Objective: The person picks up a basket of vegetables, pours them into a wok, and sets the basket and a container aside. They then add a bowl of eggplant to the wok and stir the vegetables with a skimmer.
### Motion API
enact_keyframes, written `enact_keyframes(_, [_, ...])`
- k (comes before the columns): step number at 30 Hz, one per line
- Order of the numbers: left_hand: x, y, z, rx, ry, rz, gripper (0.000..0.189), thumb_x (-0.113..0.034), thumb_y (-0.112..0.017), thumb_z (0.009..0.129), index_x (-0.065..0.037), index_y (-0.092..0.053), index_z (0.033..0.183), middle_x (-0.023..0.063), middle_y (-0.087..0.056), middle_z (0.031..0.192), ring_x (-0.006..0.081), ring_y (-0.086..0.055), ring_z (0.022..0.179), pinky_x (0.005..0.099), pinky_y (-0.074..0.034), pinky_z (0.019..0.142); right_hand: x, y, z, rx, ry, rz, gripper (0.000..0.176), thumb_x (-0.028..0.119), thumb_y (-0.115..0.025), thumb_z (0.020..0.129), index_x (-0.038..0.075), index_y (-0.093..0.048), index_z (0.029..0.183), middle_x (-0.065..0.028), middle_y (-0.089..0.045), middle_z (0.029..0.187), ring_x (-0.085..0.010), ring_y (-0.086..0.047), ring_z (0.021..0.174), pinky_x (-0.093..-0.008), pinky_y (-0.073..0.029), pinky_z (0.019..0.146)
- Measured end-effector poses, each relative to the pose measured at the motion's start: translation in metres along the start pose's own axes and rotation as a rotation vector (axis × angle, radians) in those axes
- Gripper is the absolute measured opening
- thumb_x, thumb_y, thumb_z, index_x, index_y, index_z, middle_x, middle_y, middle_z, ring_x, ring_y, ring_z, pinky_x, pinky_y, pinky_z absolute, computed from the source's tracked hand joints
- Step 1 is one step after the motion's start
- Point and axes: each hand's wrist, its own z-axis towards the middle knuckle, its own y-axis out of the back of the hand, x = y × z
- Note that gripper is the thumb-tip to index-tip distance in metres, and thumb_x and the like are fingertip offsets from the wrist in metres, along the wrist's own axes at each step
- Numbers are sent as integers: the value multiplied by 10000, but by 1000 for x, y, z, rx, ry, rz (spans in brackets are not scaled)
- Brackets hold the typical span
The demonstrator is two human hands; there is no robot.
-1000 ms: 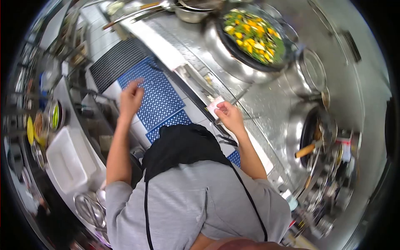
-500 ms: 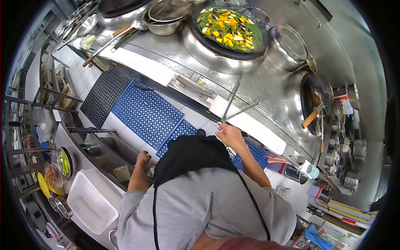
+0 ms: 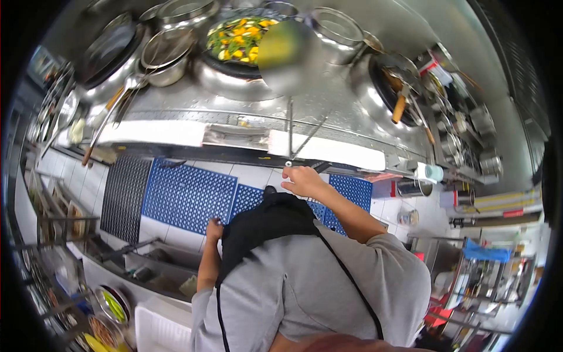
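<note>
My right hand [image 3: 302, 180], its fingers curled, is closed at the near end of a thin metal rod [image 3: 290, 126] that reaches over the front edge of the stove counter [image 3: 234, 110]. A second slim rod [image 3: 311, 136] slants off to the right from the same end. Low beside the black apron [image 3: 264, 217], my left hand [image 3: 214, 230] is closed in a loose fist; I cannot tell what the small shiny spot at its fingers is. Beyond the rods stands a wok [image 3: 226, 69] of yellow, green and white vegetable pieces [image 3: 237, 38], its right part hidden by a blurred patch.
Left of it, a wire strainer [image 3: 168, 47] rests on a steel pot, near a long-handled ladle [image 3: 111, 120]. Another wok [image 3: 375, 88] holds a wooden-handled tool [image 3: 399, 108]. Blue mats [image 3: 190, 196] cover the floor. Behind on the left are a steel counter and a white basket [image 3: 158, 328].
The view has turned, so the counter now runs more level and the woks sit further left. My left hand is closer to the apron. My right hand stays at the rod's end.
</note>
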Motion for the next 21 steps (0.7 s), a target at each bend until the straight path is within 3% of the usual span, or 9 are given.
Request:
enact_keyframes(4, [-20, 6, -12, 243, 2, 89, 469, -280, -646, 754, -25, -696, 1145, 250, -665, 1138, 392, -626, 1105, 436, -487, 962, -19, -4, -22, -66, -42, 27, 319, 326, -676, 840, 51, -650, 999, -196, -698, 884, -390, -672, 872, -483, -524, 772])
enact_keyframes(7, [-21, 5, -2, 324, 143, 76, 479, -286, -653, 733, -15, -703, 1125, 254, -669, 1120, 379, -642, 1084, 432, -499, 954, -29, -5, -43, -40, -145, 75, 317, 328, -687, 838, 59, -645, 1001, -185, -698, 934, -384, -666, 901, -480, -513, 796])
enact_keyframes(11, [-60, 24, 17, 199, -22, 183, 444, -217, -634, 763, -20, -688, 1158, 253, -674, 1112, 374, -651, 1067, 422, -502, 951, -49, -13, -47, 44, -181, 90, 324, 346, -685, 843, 65, -639, 998, -182, -696, 947, -384, -662, 912, -478, -507, 810])
enact_keyframes(14, [-95, 40, 27, 68, -97, 86, 437, -203, -644, 778, -20, -673, 1174, 247, -684, 1085, 375, -664, 1035, 420, -511, 923, -58, -8, -33, 35, -124, 117, 323, 347, -677, 848, 64, -641, 1000, -185, -695, 938, -383, -662, 912, -477, -505, 814])
enact_keyframes(17, [-133, 58, 26, 101, -34, 55, 433, -190, -651, 786, -16, -661, 1182, 236, -697, 1050, 375, -671, 1010, 423, -516, 899, -66, 0, -14, 10, -72, 151, 321, 345, -669, 852, 63, -645, 1005, -191, -694, 926, -383, -662, 915, -476, -504, 818])
enact_keyframes(20, [-142, 63, 18, 69, -65, 25, 438, -197, -656, 787, -11, -657, 1183, 233, -694, 1057, 376, -665, 1019, 430, -518, 890, -72, 13, 1, -18, -12, 180, 321, 341, -659, 855, 61, -651, 1013, -202, -692, 912, -391, -661, 913, -479, -503, 820])
enact_keyframes(21, [-123, 51, 24, 3, -120, 163, 443, -232, -666, 789, -27, -662, 1182, 238, -683, 1085, 381, -656, 1032, 433, -517, 889, -75, 14, 5, -15, 6, 190, 321, 342, -656, 856, 61, -652, 1013, -203, -692, 907, -392, -661, 912, -480, -504, 819])
